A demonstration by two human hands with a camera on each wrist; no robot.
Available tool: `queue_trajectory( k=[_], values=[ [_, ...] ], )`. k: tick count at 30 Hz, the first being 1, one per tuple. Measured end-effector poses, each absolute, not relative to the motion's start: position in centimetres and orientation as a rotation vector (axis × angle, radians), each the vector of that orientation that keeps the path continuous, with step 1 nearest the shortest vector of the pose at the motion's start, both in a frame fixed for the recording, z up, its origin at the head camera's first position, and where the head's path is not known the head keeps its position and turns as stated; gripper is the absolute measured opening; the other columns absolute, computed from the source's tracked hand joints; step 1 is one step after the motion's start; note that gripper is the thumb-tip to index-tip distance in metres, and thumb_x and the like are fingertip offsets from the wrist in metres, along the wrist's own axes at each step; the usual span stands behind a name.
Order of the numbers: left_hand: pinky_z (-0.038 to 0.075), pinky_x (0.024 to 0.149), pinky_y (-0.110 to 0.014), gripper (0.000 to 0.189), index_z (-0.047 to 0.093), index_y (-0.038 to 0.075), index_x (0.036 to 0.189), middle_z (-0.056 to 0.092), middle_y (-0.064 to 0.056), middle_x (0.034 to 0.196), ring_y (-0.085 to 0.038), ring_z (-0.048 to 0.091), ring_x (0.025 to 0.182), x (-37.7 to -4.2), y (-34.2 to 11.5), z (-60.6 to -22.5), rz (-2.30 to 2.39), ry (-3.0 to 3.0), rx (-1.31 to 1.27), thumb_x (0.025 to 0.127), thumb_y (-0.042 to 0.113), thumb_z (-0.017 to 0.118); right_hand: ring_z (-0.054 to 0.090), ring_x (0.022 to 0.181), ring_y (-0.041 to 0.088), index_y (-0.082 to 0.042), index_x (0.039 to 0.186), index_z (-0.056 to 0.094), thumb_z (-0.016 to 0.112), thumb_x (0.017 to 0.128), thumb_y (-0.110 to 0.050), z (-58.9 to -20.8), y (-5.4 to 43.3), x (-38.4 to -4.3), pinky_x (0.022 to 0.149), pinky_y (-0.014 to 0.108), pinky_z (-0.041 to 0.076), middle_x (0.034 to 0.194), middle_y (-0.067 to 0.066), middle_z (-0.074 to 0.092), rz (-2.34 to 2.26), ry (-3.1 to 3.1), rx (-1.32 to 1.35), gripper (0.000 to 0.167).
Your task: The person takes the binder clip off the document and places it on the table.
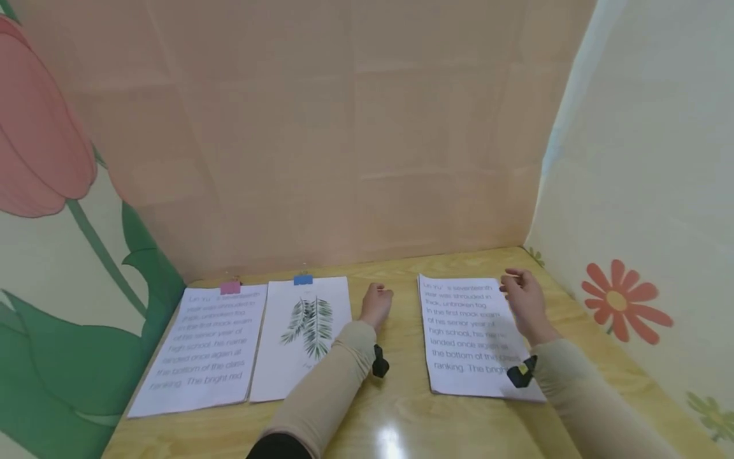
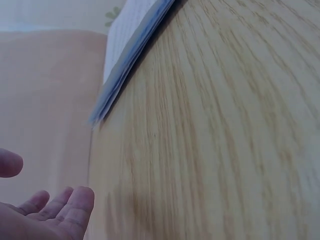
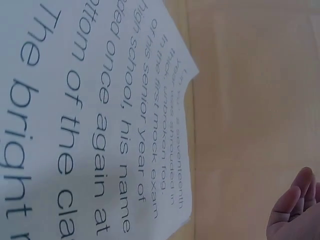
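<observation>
In the head view a stack of printed sheets (image 1: 461,338) lies on the right of the table, with no clip visible on it. My right hand (image 1: 524,303) hovers by its upper right edge, fingers loosely bent and holding nothing. Between that stack and a palm-leaf picture sheet (image 1: 287,376) is my left hand (image 1: 376,305), also without anything in it. The left wrist view shows its fingers (image 2: 80,205) relaxed and the thumb apart. Large print on the stack (image 3: 100,125) fills much of the right wrist view, the right fingers (image 3: 287,202) showing at the lower right corner.
A blue clip (image 1: 302,280) grips the top of the palm-leaf sheet. Left of it lies another printed stack (image 1: 195,350) with a pink clip (image 1: 230,287). The wood-grain table (image 1: 395,401) meets a tan back panel (image 1: 344,159) and a flowered side wall (image 1: 648,191).
</observation>
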State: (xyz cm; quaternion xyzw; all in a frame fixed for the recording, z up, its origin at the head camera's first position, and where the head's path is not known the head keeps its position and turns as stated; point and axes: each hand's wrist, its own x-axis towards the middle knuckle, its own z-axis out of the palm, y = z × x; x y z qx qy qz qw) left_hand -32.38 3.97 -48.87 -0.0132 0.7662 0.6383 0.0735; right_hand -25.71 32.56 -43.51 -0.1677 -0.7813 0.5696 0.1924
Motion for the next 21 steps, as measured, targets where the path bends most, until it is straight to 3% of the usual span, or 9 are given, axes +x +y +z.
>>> queue_trajectory(
  k=[6, 14, 19, 21],
  values=[
    [0.049, 0.1, -0.047, 0.045, 0.048, -0.004, 0.144, 0.056, -0.022, 0.138, -0.036, 0.057, 0.124, -31.9, 3.2, -48.6, 1.936, 2.293, -0.06, 0.104, 0.017, 0.052, 0.056, 0.085, 0.004, 0.006, 0.142, 0.046, 0.05, 0.105, -0.016, -43.3, 30.6, -25.7, 0.075, 0.019, 0.047, 0.102, 0.002, 0.057, 1.666, -2.212, -0.408, 0.044],
    [0.047, 0.102, -0.047, 0.045, 0.048, -0.002, 0.145, 0.057, -0.021, 0.138, -0.035, 0.057, 0.125, -31.5, 1.2, -48.1, 1.902, 2.355, -0.116, 0.105, 0.018, 0.051, 0.056, 0.092, 0.008, 0.006, 0.148, 0.042, 0.046, 0.109, -0.019, -44.0, 27.7, -26.5, 0.083, 0.028, 0.048, 0.116, 0.015, 0.056, 1.714, -2.352, -0.277, 0.047],
    [0.046, 0.105, -0.048, 0.044, 0.05, -0.002, 0.143, 0.058, -0.021, 0.138, -0.036, 0.056, 0.126, -31.3, -0.6, -48.2, 1.876, 2.43, -0.154, 0.105, 0.02, 0.052, 0.056, 0.09, 0.008, 0.006, 0.147, 0.045, 0.046, 0.108, -0.017, -44.8, 26.1, -27.1, 0.087, 0.036, 0.05, 0.114, 0.016, 0.058, 1.704, -2.395, -0.191, 0.045],
    [0.045, 0.106, -0.048, 0.045, 0.05, -0.003, 0.143, 0.058, -0.022, 0.138, -0.037, 0.056, 0.127, -31.1, -1.3, -48.3, 1.88, 2.45, -0.161, 0.104, 0.02, 0.052, 0.057, 0.091, 0.009, 0.006, 0.147, 0.045, 0.047, 0.108, -0.017, -45.2, 25.6, -27.3, 0.087, 0.034, 0.05, 0.115, 0.016, 0.059, 1.712, -2.411, -0.161, 0.045]
  ],
)
